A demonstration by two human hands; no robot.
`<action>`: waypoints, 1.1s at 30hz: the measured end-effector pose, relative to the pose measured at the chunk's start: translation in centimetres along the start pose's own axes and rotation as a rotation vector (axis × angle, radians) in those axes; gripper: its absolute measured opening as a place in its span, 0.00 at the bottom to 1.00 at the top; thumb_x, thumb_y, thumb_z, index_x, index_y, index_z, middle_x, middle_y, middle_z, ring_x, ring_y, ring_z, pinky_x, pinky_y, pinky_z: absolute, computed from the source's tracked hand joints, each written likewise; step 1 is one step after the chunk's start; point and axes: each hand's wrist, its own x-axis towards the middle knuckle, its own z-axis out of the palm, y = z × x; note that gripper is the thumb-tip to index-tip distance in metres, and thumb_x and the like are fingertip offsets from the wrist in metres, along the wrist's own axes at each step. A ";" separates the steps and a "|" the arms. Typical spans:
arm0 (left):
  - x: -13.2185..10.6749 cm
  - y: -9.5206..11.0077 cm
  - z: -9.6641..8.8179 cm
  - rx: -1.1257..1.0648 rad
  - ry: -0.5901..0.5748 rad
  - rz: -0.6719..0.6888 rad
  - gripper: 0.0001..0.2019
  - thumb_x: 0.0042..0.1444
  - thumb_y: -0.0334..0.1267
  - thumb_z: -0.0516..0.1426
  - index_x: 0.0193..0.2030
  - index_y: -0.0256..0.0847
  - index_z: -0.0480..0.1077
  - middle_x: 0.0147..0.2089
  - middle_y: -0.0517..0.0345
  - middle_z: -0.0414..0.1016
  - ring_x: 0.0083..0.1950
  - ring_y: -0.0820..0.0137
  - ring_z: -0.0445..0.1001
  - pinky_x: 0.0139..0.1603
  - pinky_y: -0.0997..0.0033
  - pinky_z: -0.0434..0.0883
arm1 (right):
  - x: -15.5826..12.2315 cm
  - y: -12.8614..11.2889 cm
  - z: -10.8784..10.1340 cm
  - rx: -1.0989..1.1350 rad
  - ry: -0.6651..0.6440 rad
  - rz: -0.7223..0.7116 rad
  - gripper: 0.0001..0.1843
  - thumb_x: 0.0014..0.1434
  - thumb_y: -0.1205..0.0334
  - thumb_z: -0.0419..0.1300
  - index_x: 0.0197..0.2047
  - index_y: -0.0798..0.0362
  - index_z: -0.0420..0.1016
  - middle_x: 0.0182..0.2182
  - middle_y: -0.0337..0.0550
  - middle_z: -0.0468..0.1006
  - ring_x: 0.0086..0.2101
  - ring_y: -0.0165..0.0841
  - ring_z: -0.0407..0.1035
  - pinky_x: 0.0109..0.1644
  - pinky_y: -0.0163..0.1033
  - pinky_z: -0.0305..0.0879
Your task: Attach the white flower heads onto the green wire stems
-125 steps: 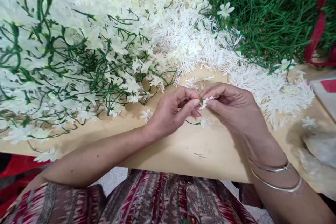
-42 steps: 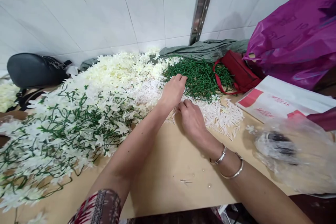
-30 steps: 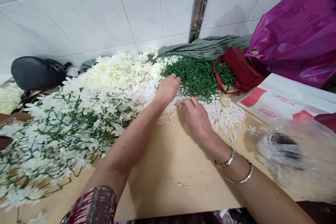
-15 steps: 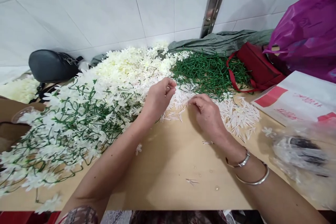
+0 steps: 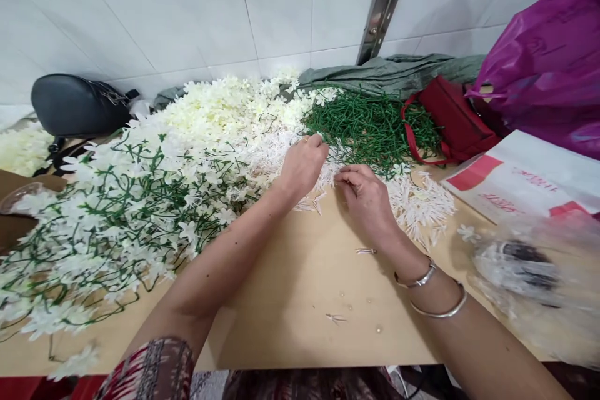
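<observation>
My left hand (image 5: 304,165) is at the near left edge of a heap of green plastic stems (image 5: 360,122), fingers bent and drawn together, fingertips partly hidden. Beside it, my right hand (image 5: 368,200) is closed in a pinch over small white stamen-like sticks (image 5: 325,176); whatever lies between its fingertips is too small to make out. More white sticks (image 5: 422,203) spread to the right of this hand. On the left lies a big pile of white artificial flowers on green stems (image 5: 173,200). Loose cream blossoms (image 5: 220,106) are heaped behind it.
At the back left sits a black bag (image 5: 79,105). To the right are a red bag (image 5: 459,119), a purple plastic bag (image 5: 548,69), a white paper bag (image 5: 529,169) and a clear plastic bag (image 5: 529,281). A few sticks (image 5: 335,318) lie on the tabletop (image 5: 290,300).
My left hand has moved right, toward the green stems, its fingers now further closed. My right hand keeps its pinch in nearly the same place. The view has shifted slightly.
</observation>
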 end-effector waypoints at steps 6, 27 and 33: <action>-0.2 -0.7 -1.5 -0.553 0.335 -0.052 0.04 0.68 0.31 0.57 0.41 0.40 0.72 0.43 0.55 0.80 0.44 0.69 0.76 0.49 0.67 0.73 | 0.4 0.0 -0.5 -0.007 0.054 -0.006 0.11 0.64 0.69 0.56 0.36 0.50 0.79 0.39 0.48 0.82 0.41 0.41 0.77 0.49 0.49 0.75; -14.4 -0.7 -3.9 -0.833 -0.289 0.079 0.08 0.70 0.35 0.55 0.47 0.40 0.77 0.44 0.53 0.81 0.42 0.70 0.79 0.43 0.70 0.74 | 0.6 0.4 -1.6 0.348 0.151 0.245 0.12 0.54 0.66 0.69 0.38 0.46 0.71 0.32 0.37 0.76 0.32 0.34 0.76 0.38 0.43 0.75; -15.0 -0.8 -2.5 -0.421 0.000 0.154 0.09 0.72 0.33 0.52 0.52 0.41 0.74 0.59 0.48 0.77 0.56 0.65 0.79 0.55 0.63 0.77 | 0.8 -0.3 -2.3 0.272 0.189 0.215 0.14 0.55 0.69 0.67 0.35 0.44 0.65 0.31 0.36 0.71 0.32 0.33 0.75 0.44 0.46 0.76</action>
